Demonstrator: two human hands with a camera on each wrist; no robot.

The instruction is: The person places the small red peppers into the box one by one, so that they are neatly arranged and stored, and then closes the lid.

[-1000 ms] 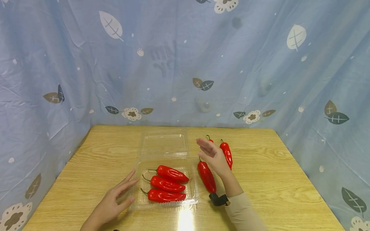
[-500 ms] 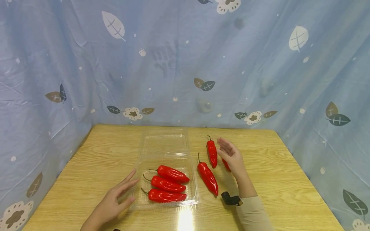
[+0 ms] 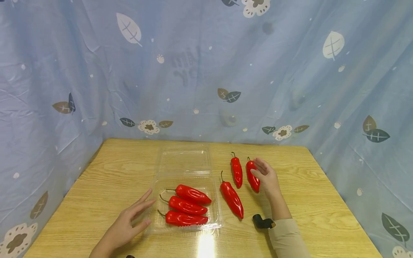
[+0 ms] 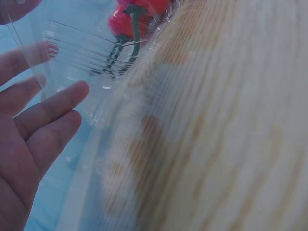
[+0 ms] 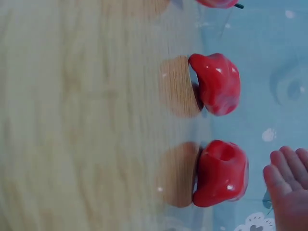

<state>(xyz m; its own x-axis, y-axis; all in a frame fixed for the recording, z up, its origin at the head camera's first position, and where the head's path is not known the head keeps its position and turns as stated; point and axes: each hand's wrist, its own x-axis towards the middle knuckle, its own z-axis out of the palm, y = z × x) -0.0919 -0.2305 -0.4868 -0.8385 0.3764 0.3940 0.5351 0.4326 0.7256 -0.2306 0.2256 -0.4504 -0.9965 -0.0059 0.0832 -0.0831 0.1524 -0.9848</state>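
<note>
Behind everything hangs the pale blue cloth printed with leaves and flowers [image 3: 200, 71], and in front of it spreads the yellow wood-grain surface [image 3: 106, 172]. On that lies my clear plastic hinged container [image 3: 184, 161], lid folded back on the far side, just as it was 1.0 s ago.

My left hand [image 3: 127, 220] hasn't moved: its fingers are spread at the container's left wall, though I can't tell whether they touch it. My right hand [image 3: 267, 178] has shifted to the right. 1.0 s ago it hid most of the far-left loose pepper, and 0.5 s ago it covered most of the rightmost; now it stands at that pepper's right side, thumb apart from loosely bent fingers, pinching nothing. The thumb overlaps the pepper in the head view; whether it touches I can't tell.

The 3 glossy red, tapering peppers with green stems in the container [image 3: 186, 206] lie side by side as before, stems to the left. To the container's right, also where they were, lie 3 loose peppers of the same kind: the near pepper [image 3: 232, 200], the far-left loose pepper [image 3: 237, 172] and the rightmost pepper [image 3: 252, 176], now largely uncovered.
</note>
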